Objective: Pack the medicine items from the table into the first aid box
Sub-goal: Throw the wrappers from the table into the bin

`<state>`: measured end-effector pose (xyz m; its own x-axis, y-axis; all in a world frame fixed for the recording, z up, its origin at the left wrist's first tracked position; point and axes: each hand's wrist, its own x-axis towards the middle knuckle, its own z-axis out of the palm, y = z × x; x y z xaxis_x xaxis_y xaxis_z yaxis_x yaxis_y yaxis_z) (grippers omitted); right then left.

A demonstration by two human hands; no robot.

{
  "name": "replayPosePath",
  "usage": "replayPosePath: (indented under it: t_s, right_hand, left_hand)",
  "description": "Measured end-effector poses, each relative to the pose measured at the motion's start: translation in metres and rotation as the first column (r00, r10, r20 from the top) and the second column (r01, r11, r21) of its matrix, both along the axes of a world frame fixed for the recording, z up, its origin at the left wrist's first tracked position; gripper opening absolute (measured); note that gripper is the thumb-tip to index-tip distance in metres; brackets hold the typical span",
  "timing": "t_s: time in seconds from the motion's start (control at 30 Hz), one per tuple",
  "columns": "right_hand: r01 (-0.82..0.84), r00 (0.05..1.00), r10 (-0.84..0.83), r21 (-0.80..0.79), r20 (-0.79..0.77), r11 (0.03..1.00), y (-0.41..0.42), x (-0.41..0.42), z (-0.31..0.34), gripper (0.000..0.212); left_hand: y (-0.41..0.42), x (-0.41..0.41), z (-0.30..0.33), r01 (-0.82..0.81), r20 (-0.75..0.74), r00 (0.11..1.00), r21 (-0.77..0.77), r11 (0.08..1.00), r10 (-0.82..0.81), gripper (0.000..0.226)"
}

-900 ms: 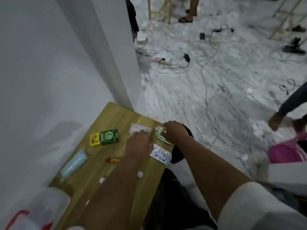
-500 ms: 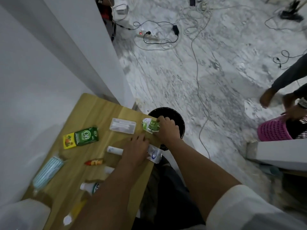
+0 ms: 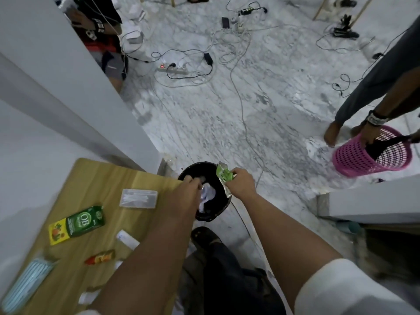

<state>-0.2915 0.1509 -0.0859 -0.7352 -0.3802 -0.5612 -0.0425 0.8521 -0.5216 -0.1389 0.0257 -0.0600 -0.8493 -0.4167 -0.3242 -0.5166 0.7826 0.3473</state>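
Observation:
My right hand grips a crumpled green foil packet above a black bin on the floor off the table's far corner. My left hand reaches past the table edge over the bin's rim with fingers curled; what it holds, if anything, is unclear. On the wooden table lie a clear plastic case, a green and yellow OB box, a white tube, a red-orange sachet and a pack of blue masks. No first aid box is in view.
White crumpled paper lies in the bin. A white wall and pillar border the table on the left. Cables and a power strip cross the marble floor. Another person holds a pink basket at right.
Both hands moved off the table and out over the black bin; the right hand carried the green packet with it. The white-and-blue sachet at the table edge is no longer visible.

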Motion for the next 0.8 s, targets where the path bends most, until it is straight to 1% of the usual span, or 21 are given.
replayPosePath:
  t_s: [0.07, 0.1, 0.17, 0.2, 0.3, 0.37, 0.4, 0.5, 0.63, 0.7, 0.8]
  right_hand:
    - [-0.001, 1.0, 0.0, 0.023, 0.028, 1.0, -0.002, -0.006, -0.008, 0.025]
    - [0.005, 0.999, -0.006, 0.036, 0.042, 0.999, -0.003, -0.008, -0.013, 0.028]
    - [0.023, 0.998, -0.026, 0.057, 0.052, 0.998, -0.007, -0.012, -0.024, 0.031]
    - [0.028, 0.998, -0.032, 0.069, 0.052, 0.997, -0.009, -0.014, -0.028, 0.029]
    - [0.018, 0.999, -0.024, 0.129, 0.048, 0.992, -0.016, -0.019, -0.043, 0.011]
    - [0.002, 0.999, -0.008, 0.145, 0.042, 0.989, -0.02, -0.021, -0.05, 0.025]
    - [-0.005, 0.999, -0.001, 0.159, 0.042, 0.987, -0.022, -0.023, -0.053, 0.028]
    - [-0.043, 0.999, 0.038, 0.169, 0.035, 0.985, -0.021, -0.024, -0.055, 0.035]
    - [-0.077, 0.997, 0.073, 0.174, 0.027, 0.982, -0.02, -0.02, -0.032, 0.038]
    - [-0.101, 0.995, 0.098, 0.141, 0.025, 0.985, -0.024, -0.015, -0.014, 0.031]
    - [-0.2, 0.979, 0.202, 0.071, -0.02, 0.977, -0.038, 0.002, 0.016, 0.011]
  left_hand:
    - [-0.001, -0.027, 0.001, -0.082, -0.036, 0.996, -0.009, 0.997, 0.082, 0.014]
    - [-0.002, -0.038, -0.003, -0.137, -0.07, 0.988, 0.012, 0.991, 0.137, 0.016]
    - [-0.006, -0.055, -0.013, -0.206, -0.071, 0.976, 0.03, 0.978, 0.208, 0.019]
    - [-0.009, -0.063, -0.021, -0.212, -0.04, 0.976, 0.021, 0.977, 0.212, 0.02]
    - [-0.019, -0.085, -0.036, -0.172, 0.071, 0.982, -0.012, 0.985, 0.173, 0.026]
    - [-0.024, -0.097, -0.045, -0.153, 0.129, 0.98, -0.017, 0.988, 0.154, 0.025]
    - [-0.025, -0.1, -0.048, -0.151, 0.146, 0.978, -0.021, 0.988, 0.153, 0.023]
    - [-0.029, -0.104, -0.052, -0.16, 0.157, 0.974, -0.036, 0.987, 0.163, 0.028]
    - [-0.033, -0.088, -0.035, -0.182, 0.139, 0.973, -0.04, 0.982, 0.186, 0.033]
    - [-0.036, -0.072, -0.02, -0.197, 0.104, 0.974, -0.042, 0.98, 0.2, 0.035]
    - [-0.042, -0.041, 0.009, -0.222, 0.072, 0.971, -0.073, 0.972, 0.227, 0.037]
